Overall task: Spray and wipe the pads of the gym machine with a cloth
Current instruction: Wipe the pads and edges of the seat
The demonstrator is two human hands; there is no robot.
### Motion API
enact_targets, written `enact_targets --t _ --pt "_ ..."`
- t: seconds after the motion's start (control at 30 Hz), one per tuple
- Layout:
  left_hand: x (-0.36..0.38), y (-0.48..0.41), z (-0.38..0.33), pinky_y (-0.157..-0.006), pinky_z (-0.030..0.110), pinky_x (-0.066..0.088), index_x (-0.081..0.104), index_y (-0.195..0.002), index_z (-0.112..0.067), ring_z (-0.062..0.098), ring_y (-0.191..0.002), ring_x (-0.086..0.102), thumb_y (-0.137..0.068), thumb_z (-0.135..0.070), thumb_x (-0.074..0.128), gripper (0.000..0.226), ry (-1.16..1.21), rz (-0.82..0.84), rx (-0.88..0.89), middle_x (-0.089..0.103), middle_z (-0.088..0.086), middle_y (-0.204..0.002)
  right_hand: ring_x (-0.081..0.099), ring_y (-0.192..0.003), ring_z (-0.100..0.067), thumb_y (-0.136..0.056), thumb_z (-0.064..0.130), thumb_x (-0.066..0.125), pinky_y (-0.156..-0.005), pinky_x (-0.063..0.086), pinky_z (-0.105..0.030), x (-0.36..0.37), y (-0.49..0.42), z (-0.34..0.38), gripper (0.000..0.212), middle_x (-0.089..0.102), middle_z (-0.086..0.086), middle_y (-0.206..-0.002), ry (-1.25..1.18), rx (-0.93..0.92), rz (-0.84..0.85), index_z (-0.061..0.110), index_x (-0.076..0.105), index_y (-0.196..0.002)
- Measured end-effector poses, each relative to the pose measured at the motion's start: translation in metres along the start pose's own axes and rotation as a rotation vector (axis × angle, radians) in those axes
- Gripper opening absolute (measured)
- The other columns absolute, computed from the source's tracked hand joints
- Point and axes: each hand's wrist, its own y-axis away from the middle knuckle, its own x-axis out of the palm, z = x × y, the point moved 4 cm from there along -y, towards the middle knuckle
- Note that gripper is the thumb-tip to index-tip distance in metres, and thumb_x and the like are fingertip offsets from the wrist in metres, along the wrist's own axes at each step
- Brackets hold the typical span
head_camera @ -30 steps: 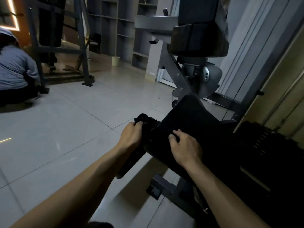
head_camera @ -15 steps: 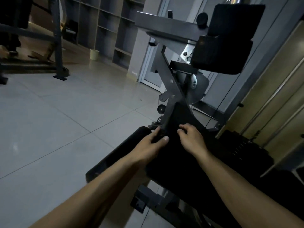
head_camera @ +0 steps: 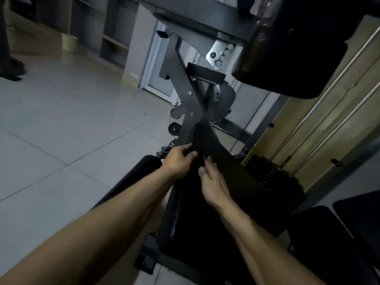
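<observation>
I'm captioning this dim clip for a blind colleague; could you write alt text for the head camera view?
A left hand grips a bunched black cloth at the upper end of a gym machine's black padded seat, while the right hand rests on that seat beside it. The grey steel frame rises ahead over pale floor tiles.

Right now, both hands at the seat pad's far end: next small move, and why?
Probably pull the left hand back toward the body, dragging the cloth along the seat pad. That hand grips the bunched dark cloth at the pad's far end by the frame, the right hand rests on the pad beside it; most of the pad lies nearer.
</observation>
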Motion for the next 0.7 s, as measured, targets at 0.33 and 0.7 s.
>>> enact_targets --t 0.33,0.7 --pt "-0.031 -0.019 0.032 -0.075 0.046 0.063 0.073 -0.091 -0.019 0.022 -0.074 0.074 -0.078 -0.055 0.075 0.038 0.151 -0.293 -0.214 0.076 0.000 -0.080 0.036 -0.146 -0.021 -0.102 0.050 0.047 -0.120 0.029 -0.051 -0.011 -0.020 0.001 0.047 0.041 0.006 -0.158 0.094 -0.039 -0.156 0.040 0.047 -0.148" --pt "0.002 -0.029 0.027 -0.105 0.037 0.052 0.067 -0.130 -0.025 0.011 -0.110 0.067 -0.100 -0.019 0.061 0.032 0.340 -0.049 -0.061 0.073 -0.008 -0.115 0.005 -0.159 -0.019 -0.109 0.052 0.031 -0.129 0.005 -0.049 -0.002 -0.053 -0.002 0.054 0.012 0.004 -0.172 0.011 0.035 -0.063 0.040 0.023 -0.162"
